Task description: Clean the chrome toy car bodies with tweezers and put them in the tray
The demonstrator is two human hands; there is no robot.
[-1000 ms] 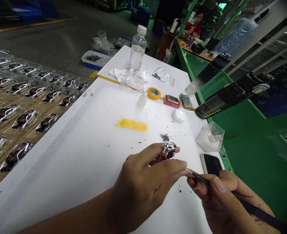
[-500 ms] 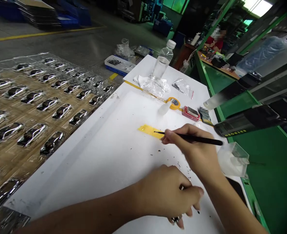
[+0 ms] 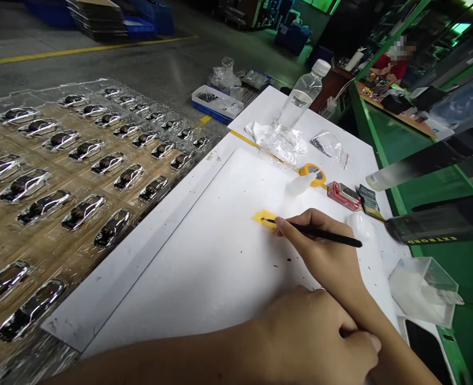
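Observation:
My right hand (image 3: 320, 240) pinches slim black tweezers (image 3: 327, 234) with their fine tip down on a strip of yellow tape (image 3: 265, 219). That tape lies on a white sheet (image 3: 204, 256) covering the table, and my fingers hide its right end. Nearer to me, my left hand (image 3: 320, 331) is closed, palm down, its fingers curled under and mostly hidden. What it holds does not show now; a shiny dark piece peeked out beneath it earlier. Tiny dark bits (image 3: 289, 260) are scattered on the sheet between the hands.
Wrapped shiny black car-shaped pieces (image 3: 84, 211) fill a brown board at left. Along the table's far side are a water bottle (image 3: 300, 99), a yellow tape roll (image 3: 312, 174) and a red box (image 3: 343, 195). A clear container (image 3: 425, 291) stands at right. Another person sits far back.
The view has swung left, so the table appears further right. My right hand and the tweezers tip have moved leftward along the tape, covering more of it. The shiny piece under my left hand is now hidden.

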